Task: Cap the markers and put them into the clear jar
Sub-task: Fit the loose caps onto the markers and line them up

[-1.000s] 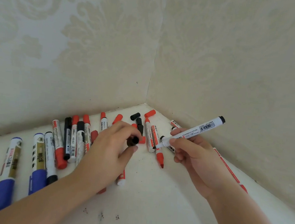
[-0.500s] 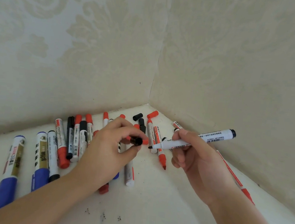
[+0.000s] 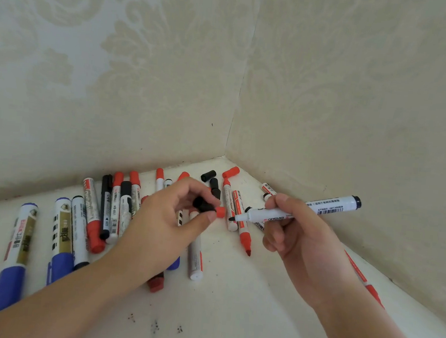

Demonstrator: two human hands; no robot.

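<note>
The uncapped marker (image 3: 301,210) is gripped in the right hand (image 3: 302,235), lifted above the table (image 3: 230,317), black tip pointing left. Just beside that tip, the left hand (image 3: 165,226) pinches a black cap (image 3: 204,205) between thumb and fingers. Other markers (image 3: 99,209) and loose caps (image 3: 215,179) lie scattered toward the wall corner. No jar is in view.

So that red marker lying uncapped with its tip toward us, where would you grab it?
Probably by the white barrel of the red marker, coming from above with fingers across its width. It lies flat on the table, and its wet red tip points toward the viewer, so stay behind that end.
</note>
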